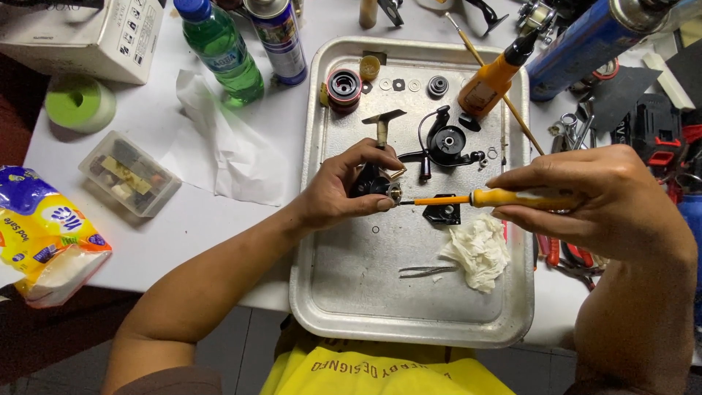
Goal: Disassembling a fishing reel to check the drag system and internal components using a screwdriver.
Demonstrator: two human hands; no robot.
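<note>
White tabletop clutter surrounds a dented rectangular metal tray point(344, 307), and everything is placed from that tray. Above its middle, the left hand point(344, 192) pinches a small black reel body with a brass-coloured hub point(374, 185), fingers curled tight around it. The right hand point(607, 201), over the tray's right edge, grips an orange-handled screwdriver point(475, 197) with fingers closed on the handle; its tip meets the hub. On the tray, just beyond the reel body, lie a black rotor with a wire bail point(444, 143) and a black spool with a red band point(344, 88). Nearer the person lie a crumpled white tissue point(479, 252) and thin metal tweezers point(424, 271). An orange oil bottle with a black nozzle point(493, 77) leans at the tray's far right corner. Left of the tray stand a green plastic bottle point(223, 51) and a clear plastic parts box point(129, 174).
</note>
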